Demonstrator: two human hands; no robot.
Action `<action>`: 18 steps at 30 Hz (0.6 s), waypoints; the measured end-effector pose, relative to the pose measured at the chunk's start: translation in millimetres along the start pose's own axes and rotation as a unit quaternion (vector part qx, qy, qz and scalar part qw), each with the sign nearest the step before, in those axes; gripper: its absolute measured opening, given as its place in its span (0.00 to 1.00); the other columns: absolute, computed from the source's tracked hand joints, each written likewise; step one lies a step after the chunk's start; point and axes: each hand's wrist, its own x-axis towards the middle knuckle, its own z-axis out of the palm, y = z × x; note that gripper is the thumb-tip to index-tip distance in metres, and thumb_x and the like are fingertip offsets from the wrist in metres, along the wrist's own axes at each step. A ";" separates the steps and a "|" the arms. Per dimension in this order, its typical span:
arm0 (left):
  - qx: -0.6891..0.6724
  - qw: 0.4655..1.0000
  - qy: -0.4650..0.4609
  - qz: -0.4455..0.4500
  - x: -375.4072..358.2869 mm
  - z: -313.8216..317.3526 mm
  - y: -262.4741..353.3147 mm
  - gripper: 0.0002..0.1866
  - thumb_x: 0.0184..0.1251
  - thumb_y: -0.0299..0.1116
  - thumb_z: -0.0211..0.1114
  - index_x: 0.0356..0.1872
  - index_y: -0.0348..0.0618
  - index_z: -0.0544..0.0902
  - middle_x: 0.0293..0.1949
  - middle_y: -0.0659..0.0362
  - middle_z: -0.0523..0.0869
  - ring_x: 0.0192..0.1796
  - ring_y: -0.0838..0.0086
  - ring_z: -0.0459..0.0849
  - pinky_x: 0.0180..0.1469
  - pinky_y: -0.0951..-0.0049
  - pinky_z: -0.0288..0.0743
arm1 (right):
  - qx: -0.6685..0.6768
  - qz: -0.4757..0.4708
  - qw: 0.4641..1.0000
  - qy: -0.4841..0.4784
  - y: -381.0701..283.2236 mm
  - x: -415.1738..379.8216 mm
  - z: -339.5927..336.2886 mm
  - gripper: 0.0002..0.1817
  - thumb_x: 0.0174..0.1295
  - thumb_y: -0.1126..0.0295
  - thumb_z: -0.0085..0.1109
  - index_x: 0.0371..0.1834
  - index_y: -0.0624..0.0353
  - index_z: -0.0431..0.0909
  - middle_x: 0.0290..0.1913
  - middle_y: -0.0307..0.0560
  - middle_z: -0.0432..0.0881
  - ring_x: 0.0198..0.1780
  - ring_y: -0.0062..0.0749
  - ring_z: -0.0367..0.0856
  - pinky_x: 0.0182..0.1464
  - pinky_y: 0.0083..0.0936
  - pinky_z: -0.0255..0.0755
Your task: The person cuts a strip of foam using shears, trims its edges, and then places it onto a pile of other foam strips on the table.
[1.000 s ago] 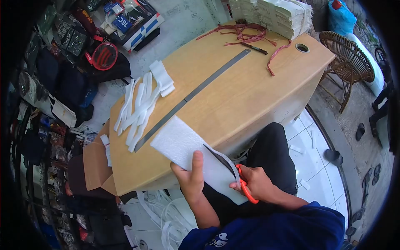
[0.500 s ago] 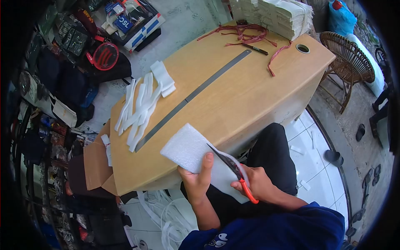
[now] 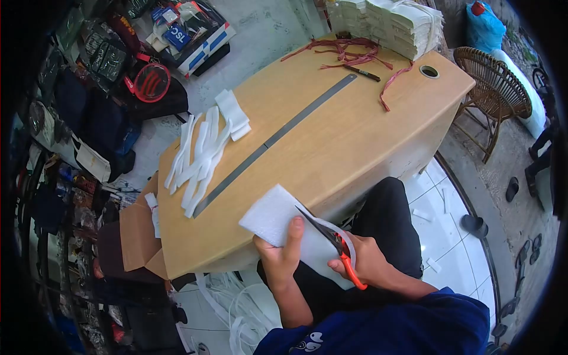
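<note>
My left hand grips a sheet of white foam, thumb on top, above my lap near the table's front edge. In my right hand are scissors with orange handles. Their dark blades lie along the foam's upper right edge, where a narrow strip curls over beside the handles. The lower fingers of both hands are partly hidden by the foam.
The wooden table holds a long metal ruler, white strips, red ties, a marker and a white stack. An open cardboard box stands at the left; white strips lie below.
The foam's far end has shifted slightly right and down, toward my hands. The strip by the scissors bulges a little more. Both hands stay nearly in place.
</note>
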 end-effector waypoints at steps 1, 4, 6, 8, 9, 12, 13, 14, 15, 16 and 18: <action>-0.009 1.000 -0.005 -0.003 -1.7 0.1 -0.9 0.09 0.59 0.29 0.68 0.34 0.33 0.80 0.29 0.62 0.82 0.32 0.82 0.76 0.37 0.78 0.71 | 0.003 0.004 1.000 0.002 -2.0 1.0 -0.8 0.30 0.56 0.49 0.63 0.42 0.71 0.73 0.22 0.57 0.78 0.24 0.51 0.80 0.28 0.36 0.75; -0.030 0.999 -0.003 -0.023 -3.9 0.5 -0.5 0.09 0.59 0.28 0.68 0.35 0.33 0.80 0.31 0.61 0.82 0.33 0.81 0.77 0.38 0.77 0.71 | -0.001 0.012 1.000 -0.002 -1.0 1.2 0.9 0.29 0.56 0.49 0.64 0.42 0.71 0.74 0.22 0.56 0.78 0.23 0.51 0.80 0.27 0.36 0.74; -0.020 0.999 -0.006 -0.033 -6.7 0.1 -2.4 0.10 0.58 0.29 0.68 0.35 0.33 0.80 0.32 0.61 0.82 0.34 0.81 0.77 0.38 0.77 0.72 | -0.013 0.016 1.000 -0.016 4.0 -1.1 2.2 0.29 0.56 0.50 0.64 0.42 0.70 0.74 0.21 0.56 0.77 0.23 0.51 0.80 0.26 0.36 0.74; -0.010 0.999 -0.010 -0.044 -7.2 -0.4 -3.8 0.10 0.58 0.29 0.69 0.36 0.33 0.80 0.32 0.61 0.82 0.34 0.80 0.78 0.39 0.77 0.72 | -0.024 0.022 0.999 -0.029 5.9 -0.5 0.2 0.28 0.56 0.51 0.64 0.42 0.70 0.74 0.21 0.55 0.77 0.22 0.50 0.80 0.26 0.36 0.74; -0.014 0.999 -0.011 -0.046 -6.8 -0.7 -4.1 0.11 0.58 0.29 0.69 0.36 0.33 0.80 0.32 0.61 0.82 0.35 0.80 0.78 0.39 0.77 0.72 | -0.020 0.005 1.000 -0.010 5.1 2.7 -3.5 0.27 0.56 0.52 0.65 0.42 0.69 0.74 0.20 0.54 0.77 0.21 0.50 0.79 0.25 0.35 0.73; -0.022 0.998 0.006 -0.065 -1.9 -5.7 -1.4 0.10 0.57 0.30 0.69 0.34 0.34 0.80 0.31 0.61 0.82 0.34 0.81 0.78 0.38 0.77 0.71 | -0.006 0.031 0.999 -0.011 3.8 1.2 -10.0 0.23 0.55 0.55 0.67 0.37 0.67 0.74 0.17 0.54 0.74 0.19 0.50 0.76 0.24 0.34 0.71; -0.024 0.998 0.018 -0.062 1.0 -8.7 -2.6 0.10 0.58 0.31 0.69 0.34 0.34 0.80 0.30 0.62 0.82 0.33 0.81 0.77 0.37 0.78 0.71 | 0.014 0.059 0.998 0.004 7.7 -2.2 -8.5 0.22 0.55 0.56 0.66 0.34 0.66 0.73 0.16 0.54 0.74 0.18 0.50 0.75 0.23 0.34 0.70; -0.026 0.997 0.031 -0.060 2.4 -10.0 -3.3 0.10 0.58 0.31 0.69 0.33 0.35 0.80 0.30 0.62 0.82 0.32 0.82 0.76 0.37 0.79 0.70 | 0.034 0.086 0.996 0.017 10.3 -4.9 -8.0 0.20 0.55 0.57 0.66 0.31 0.66 0.73 0.15 0.54 0.73 0.18 0.50 0.74 0.23 0.34 0.69; -0.034 0.997 0.042 -0.053 4.8 -8.3 -3.0 0.09 0.60 0.33 0.68 0.31 0.36 0.80 0.28 0.64 0.81 0.30 0.84 0.74 0.34 0.81 0.67 | 0.030 0.113 0.993 0.015 11.4 -5.6 -9.2 0.18 0.58 0.61 0.63 0.27 0.66 0.72 0.15 0.54 0.72 0.18 0.49 0.75 0.22 0.33 0.68; -0.035 0.997 0.047 -0.051 6.6 -8.1 -3.3 0.09 0.60 0.33 0.68 0.31 0.36 0.80 0.28 0.64 0.81 0.30 0.84 0.74 0.34 0.81 0.67 | 0.029 0.109 0.994 0.011 12.1 -4.9 -9.5 0.18 0.58 0.61 0.63 0.27 0.66 0.72 0.15 0.54 0.72 0.18 0.49 0.75 0.22 0.33 0.68; -0.058 0.995 0.040 -0.077 8.8 -9.5 -6.1 0.09 0.62 0.32 0.66 0.30 0.37 0.80 0.27 0.66 0.79 0.28 0.86 0.71 0.31 0.82 0.64 | 0.099 0.116 0.988 0.035 13.2 -4.5 -10.0 0.17 0.60 0.62 0.58 0.24 0.66 0.71 0.14 0.53 0.72 0.17 0.44 0.75 0.23 0.32 0.67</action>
